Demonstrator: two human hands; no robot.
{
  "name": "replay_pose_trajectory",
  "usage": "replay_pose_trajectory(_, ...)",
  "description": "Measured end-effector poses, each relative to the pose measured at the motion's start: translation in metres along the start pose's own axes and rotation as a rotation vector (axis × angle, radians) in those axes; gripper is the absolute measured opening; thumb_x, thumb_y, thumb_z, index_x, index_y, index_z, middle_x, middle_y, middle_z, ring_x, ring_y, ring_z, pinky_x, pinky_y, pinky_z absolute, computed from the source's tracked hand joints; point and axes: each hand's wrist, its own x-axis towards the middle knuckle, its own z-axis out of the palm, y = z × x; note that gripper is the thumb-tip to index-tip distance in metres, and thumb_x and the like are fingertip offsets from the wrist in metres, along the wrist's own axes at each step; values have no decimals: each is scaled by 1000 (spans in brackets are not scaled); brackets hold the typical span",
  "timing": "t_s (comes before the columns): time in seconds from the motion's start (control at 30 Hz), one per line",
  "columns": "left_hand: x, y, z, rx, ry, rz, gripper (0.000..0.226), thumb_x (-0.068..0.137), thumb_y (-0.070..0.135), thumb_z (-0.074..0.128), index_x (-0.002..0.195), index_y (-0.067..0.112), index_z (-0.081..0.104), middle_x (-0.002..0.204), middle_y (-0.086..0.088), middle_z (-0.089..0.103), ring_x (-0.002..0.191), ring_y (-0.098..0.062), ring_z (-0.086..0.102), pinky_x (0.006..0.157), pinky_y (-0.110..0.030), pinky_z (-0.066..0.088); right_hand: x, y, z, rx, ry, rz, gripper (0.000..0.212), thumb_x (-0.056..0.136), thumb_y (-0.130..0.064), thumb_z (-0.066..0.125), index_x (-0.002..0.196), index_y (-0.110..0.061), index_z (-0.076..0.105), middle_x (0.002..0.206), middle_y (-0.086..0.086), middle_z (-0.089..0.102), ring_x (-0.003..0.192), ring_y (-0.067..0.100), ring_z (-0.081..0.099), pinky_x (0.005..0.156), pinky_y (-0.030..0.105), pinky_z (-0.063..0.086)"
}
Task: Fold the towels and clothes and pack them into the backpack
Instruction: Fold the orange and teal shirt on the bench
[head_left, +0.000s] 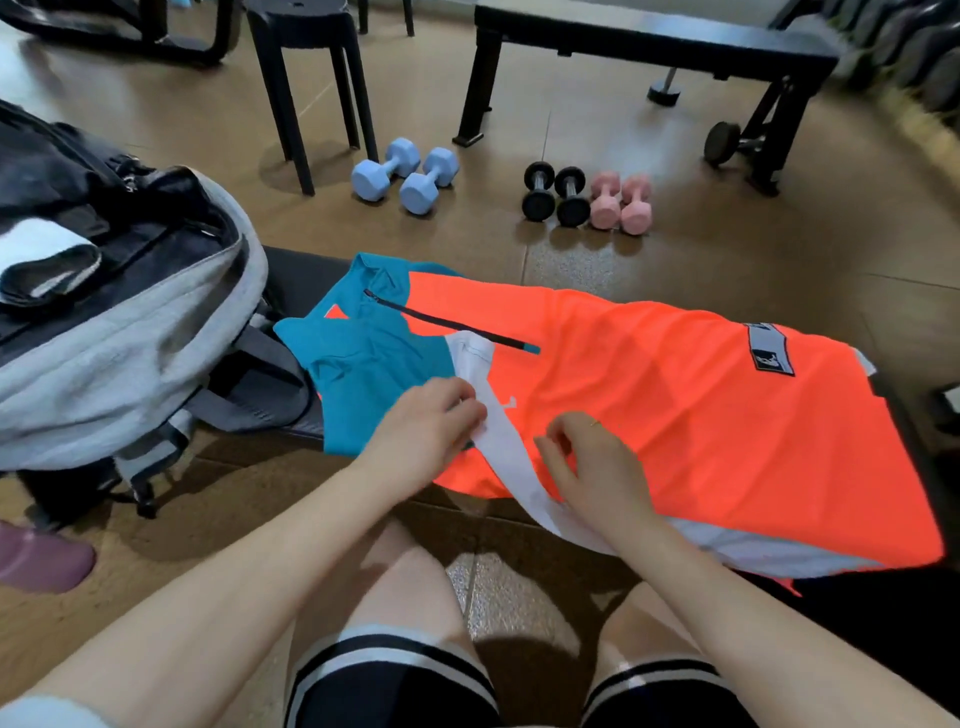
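No text can be read. The orange jersey (675, 395) has a dark patch (770, 348) at about 2 o'clock, but its letters are too blurred.

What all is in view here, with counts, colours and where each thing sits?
shirt: one, orange with teal collar end and white stripe, spread on the low black bench.
backpack: one, grey and black, open, left of the shirt.
towel: one, white, inside the backpack.
blue dumbbells: two, floor beyond.
black dumbbells: two, floor.
pink dumbbells: two, beside the black pair.
stool: one, black, far left.
far bench: one, black.
left hand: pinches the white stripe.
right hand: fingers curled at the stripe.
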Motion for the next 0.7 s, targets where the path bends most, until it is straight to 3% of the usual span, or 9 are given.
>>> replay_pose_trajectory(0.1, -3, 17, 16, -144, -228, 268, 19, 86, 19, 53, 97, 6, 63, 103, -15, 60, 90, -30, 58, 76, -36, 47, -32, 11, 0, -225, 40, -84, 29, 84, -43, 43, 66, -21, 51, 55, 0, 55, 53, 25, 57, 48, 30, 26)
replay_pose_trajectory(0.17, -3, 16, 24, -73, -291, 297, 29, 77, 16, 57, 105, 9, 58, 111, -15, 58, 100, -30, 55, 88, -36, 43, -43, 18, 5, -261, 64, -165, 30, 85, -42, 45, 66, -19, 52, 58, -1, 54, 56, 25, 56, 55, 32, 24)
replay_pose_trajectory(0.27, 2, 13, 27, -56, -311, 288, 24, 82, 23, 56, 105, 17, 51, 108, -13, 59, 96, -31, 58, 83, -36, 49, -51, 20, 12, -411, 1, -204, 38, 76, -56, 53, 77, -18, 57, 72, -1, 54, 67, 25, 52, 60, 34, 24)
replay_pose_trajectory(0.33, 6, 17, 22, -122, -315, 232, 19, 85, 33, 51, 98, 19, 52, 102, -13, 61, 90, -29, 61, 75, -34, 53, -53, 18, 17, -508, -27, -173, 49, 64, -61, 64, 86, -18, 58, 79, 1, 55, 71, 25, 51, 62, 35, 24)
replay_pose_trajectory(0.4, 9, 21, 20, -173, -325, 160, 25, 85, 38, 49, 90, 16, 59, 98, -13, 62, 85, -27, 63, 68, -34, 54, -53, 16, 21, -548, -11, -133, 46, 59, -48, 72, 89, -17, 55, 83, 2, 56, 72, 26, 50, 62, 36, 24)
replay_pose_trajectory(0.47, 11, 24, 18, -198, -354, 100, 35, 84, 41, 48, 84, 10, 65, 97, -12, 62, 80, -26, 63, 65, -35, 54, -52, 15, 21, -536, 47, -97, 31, 60, -31, 63, 85, -18, 51, 81, 2, 55, 70, 26, 49, 61, 36, 26)
replay_pose_trajectory(0.57, 14, 29, 13, -273, -371, -53, 39, 85, 42, 45, 82, 9, 65, 96, -6, 59, 83, -23, 59, 72, -36, 50, -51, 19, 10, -447, 73, -73, 15, 62, -22, 49, 76, -18, 54, 72, 1, 53, 59, 26, 54, 50, 32, 37)
replay_pose_trajectory(0.63, 18, 34, 8, -289, -356, -177, 33, 86, 37, 49, 82, 9, 66, 91, -5, 59, 84, -23, 58, 74, -36, 47, -46, 19, -10, -452, 14, -67, 17, 59, -18, 69, 73, -18, 59, 65, 0, 54, 49, 24, 57, 40, 27, 36)
replay_pose_trajectory(0.7, 28, 42, 5, -257, -319, -259, 22, 88, 25, 55, 84, 7, 68, 86, -9, 61, 88, -27, 58, 74, -35, 45, -35, 23, -32, -532, -74, -36, 19, 68, -18, 74, 83, -17, 62, 75, 3, 61, 61, 25, 64, 44, 28, 40)
